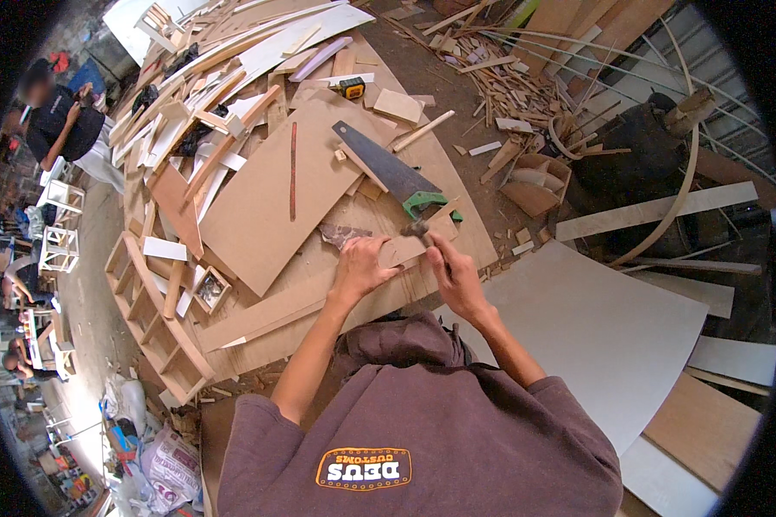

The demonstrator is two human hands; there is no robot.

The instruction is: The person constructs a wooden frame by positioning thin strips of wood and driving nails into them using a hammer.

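Note:
My right hand (459, 280) is wrapped round the handle of a hammer (416, 230), whose dark head points away from me. Most of the handle is hidden in the fist. Beside it, my left hand (361, 265) bends its fingers over a long, thin wooden strip (293, 315) lying along the table's near edge. Whether the fingertips also pinch something small, I cannot make out. A crumpled brown scrap (345, 233) touches the table just beyond the left hand. Farther off lies a handsaw (386, 165) with a green handle (424, 203), close to the hammer head.
A large brown board (267, 207) covers the table's middle, with a reddish strip (293, 172) on it. Beyond lies a tape measure (352, 87). A wooden frame with compartments (159, 332) leans at the left. Offcuts (491, 73) litter the floor; a person (65, 129) stands far left.

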